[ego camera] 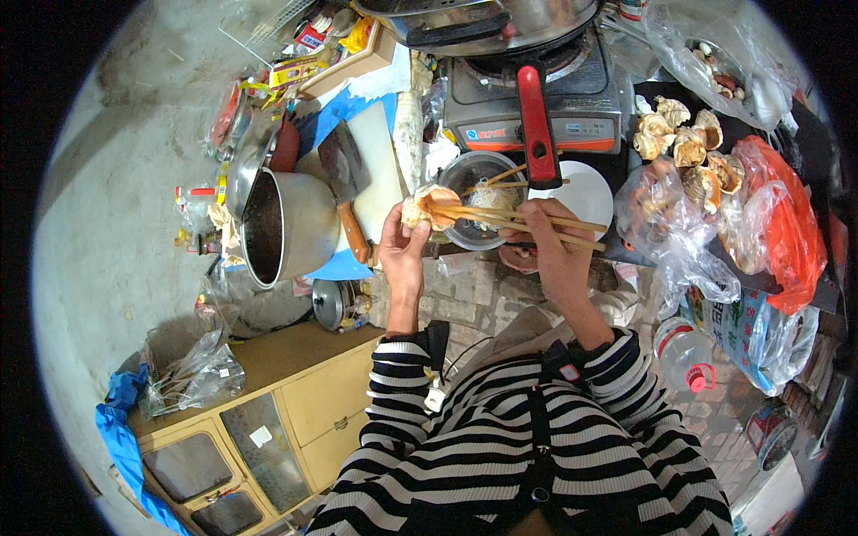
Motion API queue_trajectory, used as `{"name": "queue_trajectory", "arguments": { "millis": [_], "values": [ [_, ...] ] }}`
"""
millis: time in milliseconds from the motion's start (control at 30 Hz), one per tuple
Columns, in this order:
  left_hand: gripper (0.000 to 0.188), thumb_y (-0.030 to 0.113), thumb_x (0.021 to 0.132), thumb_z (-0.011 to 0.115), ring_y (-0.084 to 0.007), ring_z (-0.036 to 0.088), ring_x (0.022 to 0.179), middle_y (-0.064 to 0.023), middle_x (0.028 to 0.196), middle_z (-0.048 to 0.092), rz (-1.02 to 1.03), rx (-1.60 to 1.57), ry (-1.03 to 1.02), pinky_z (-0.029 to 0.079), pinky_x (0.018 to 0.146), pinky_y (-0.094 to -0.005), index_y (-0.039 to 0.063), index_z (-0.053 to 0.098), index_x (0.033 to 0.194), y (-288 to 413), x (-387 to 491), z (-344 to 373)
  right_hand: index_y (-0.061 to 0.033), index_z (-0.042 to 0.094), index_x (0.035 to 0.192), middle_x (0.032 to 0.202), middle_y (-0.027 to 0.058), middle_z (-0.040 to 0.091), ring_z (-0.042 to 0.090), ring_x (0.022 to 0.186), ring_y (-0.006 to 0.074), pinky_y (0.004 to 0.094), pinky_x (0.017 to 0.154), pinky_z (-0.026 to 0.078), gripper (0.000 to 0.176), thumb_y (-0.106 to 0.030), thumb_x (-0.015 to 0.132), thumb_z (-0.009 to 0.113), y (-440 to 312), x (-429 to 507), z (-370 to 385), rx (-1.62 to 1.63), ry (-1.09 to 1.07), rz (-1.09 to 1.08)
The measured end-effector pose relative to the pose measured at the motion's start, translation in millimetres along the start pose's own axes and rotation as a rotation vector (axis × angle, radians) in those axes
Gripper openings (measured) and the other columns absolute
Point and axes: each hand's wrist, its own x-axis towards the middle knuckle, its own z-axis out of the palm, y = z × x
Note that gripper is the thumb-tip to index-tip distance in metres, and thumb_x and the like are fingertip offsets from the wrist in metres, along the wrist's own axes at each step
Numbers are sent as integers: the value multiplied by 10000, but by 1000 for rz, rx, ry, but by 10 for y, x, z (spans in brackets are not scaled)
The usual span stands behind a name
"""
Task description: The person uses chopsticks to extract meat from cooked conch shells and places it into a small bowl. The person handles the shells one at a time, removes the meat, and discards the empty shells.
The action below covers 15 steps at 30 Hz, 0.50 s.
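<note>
My left hand (404, 244) grips a whelk-like sea snail shell (429, 208), its orange opening turned to the right. My right hand (553, 251) holds several wooden chopsticks (570, 231), whose tips reach into that opening. Just behind my hands, a round plastic bowl (452, 231) holds pale, stringy matter, with more chopsticks lying across it. A white plate (593, 191) lies to the bowl's right, partly under the red pan handle (536, 120). More shells (688, 147) are piled at the right, beside a clear plastic bag (653, 208).
A cleaver (343, 157) lies on a white cutting board (375, 147) at the left, beside a deep metal pot (305, 221). A gas stove (462, 94) bears a large pan (429, 20). Red plastic bags (794, 221) hang over the right edge; a plastic jug (680, 352) stands below.
</note>
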Motion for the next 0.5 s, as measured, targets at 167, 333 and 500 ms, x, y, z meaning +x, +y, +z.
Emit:
{"name": "queue_trajectory", "arguments": {
  "millis": [167, 333, 500],
  "values": [
    [488, -9, 849, 644, -155, 548, 1086, -97, 1208, 569, 12, 25, -17, 447, 930, -284, -55, 447, 1293, 14, 9, -64, 64, 619, 914, 795, 91, 624, 647, 677, 131, 227, 579, 534, 146, -78, 915, 586, -14, -6, -25, -93, -9, -99],
    [502, 63, 871, 639, -157, 592, 1004, -84, 1173, 590, 57, 52, -51, 505, 857, -292, -7, 438, 1325, -7, -7, -114, 71, 625, 918, 802, 98, 634, 646, 672, 132, 226, 578, 529, 145, -70, 911, 591, -77, -82, -94, -148, -56, -138],
    [494, -9, 851, 641, -152, 556, 1072, -99, 1199, 574, 6, 31, -36, 450, 925, -283, -55, 437, 1298, 23, -50, -39, 43, 606, 939, 730, 97, 636, 547, 554, 75, 197, 466, 409, 176, -128, 934, 566, 175, -27, -7, -83, -72, -60]
  ]
}}
